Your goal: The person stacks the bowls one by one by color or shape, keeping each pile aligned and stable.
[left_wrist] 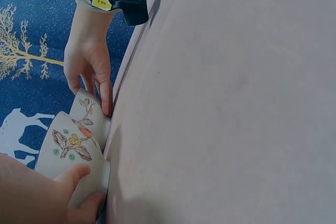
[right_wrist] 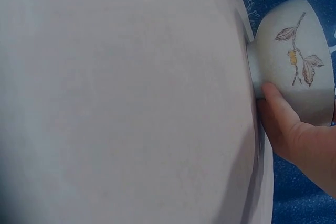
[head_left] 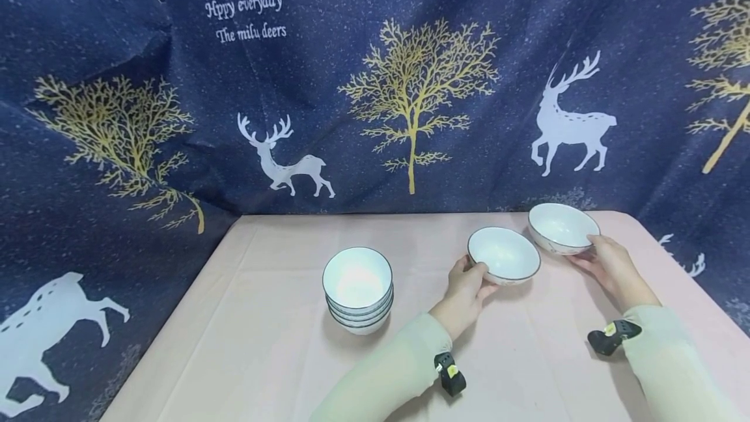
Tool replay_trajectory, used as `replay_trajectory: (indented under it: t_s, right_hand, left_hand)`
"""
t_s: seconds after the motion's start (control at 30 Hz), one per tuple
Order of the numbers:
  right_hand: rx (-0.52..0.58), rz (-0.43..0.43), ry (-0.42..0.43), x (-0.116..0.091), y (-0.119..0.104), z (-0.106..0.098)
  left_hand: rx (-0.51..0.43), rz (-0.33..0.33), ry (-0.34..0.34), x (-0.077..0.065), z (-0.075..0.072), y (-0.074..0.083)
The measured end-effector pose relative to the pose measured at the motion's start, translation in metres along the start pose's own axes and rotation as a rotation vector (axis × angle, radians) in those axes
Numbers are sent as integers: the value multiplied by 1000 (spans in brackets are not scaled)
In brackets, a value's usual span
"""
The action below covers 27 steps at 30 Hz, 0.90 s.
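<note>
My left hand [head_left: 465,292] grips the near-left side of a white bowl [head_left: 504,253] with a dark rim, thumb at the rim and fingers around the outside. Farther back and to the right, my right hand [head_left: 612,262] holds a second white bowl [head_left: 564,225] by its right side. In the left wrist view the outer wall of the nearer bowl [left_wrist: 79,145] shows painted leaves and a flower, and it overlaps the other bowl. A leafy sprig decorates the right-hand bowl [right_wrist: 296,56] in the right wrist view, where fingers press near its foot.
A stack of several white bowls [head_left: 357,285] with dark rims stands left of my left hand. Pale pink cloth covers the table [head_left: 263,344]. Behind the table's back edge hangs a dark blue curtain [head_left: 375,168] printed with deer and trees.
</note>
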State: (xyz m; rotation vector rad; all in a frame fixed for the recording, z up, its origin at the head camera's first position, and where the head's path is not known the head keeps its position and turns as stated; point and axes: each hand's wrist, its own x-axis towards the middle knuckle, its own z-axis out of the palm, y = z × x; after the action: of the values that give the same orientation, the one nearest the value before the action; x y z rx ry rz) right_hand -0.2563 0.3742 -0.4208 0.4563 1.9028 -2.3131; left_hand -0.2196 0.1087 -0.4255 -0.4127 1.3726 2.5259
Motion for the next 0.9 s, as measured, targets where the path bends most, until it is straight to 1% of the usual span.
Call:
replay_trajectory:
  t_s: [0.17, 0.43, 0.63, 0.77, 0.9]
  right_hand:
    - [12, 8, 2, 0, -2, 0]
    - [15, 11, -2, -1, -1, 0]
    - [8, 3, -3, -2, -1, 1]
    - [26, -1, 1, -1, 0, 1]
    - [38, 4, 8, -1, -1, 1]
  left_hand:
    - [16, -9, -2, -3, -4, 1]
    - [33, -18, 16, -10, -12, 4]
    - [17, -31, -5, -14, -19, 5]
    - [0, -38, -27, -18, -23, 9]
    - [7, -51, -37, -21, -28, 13]
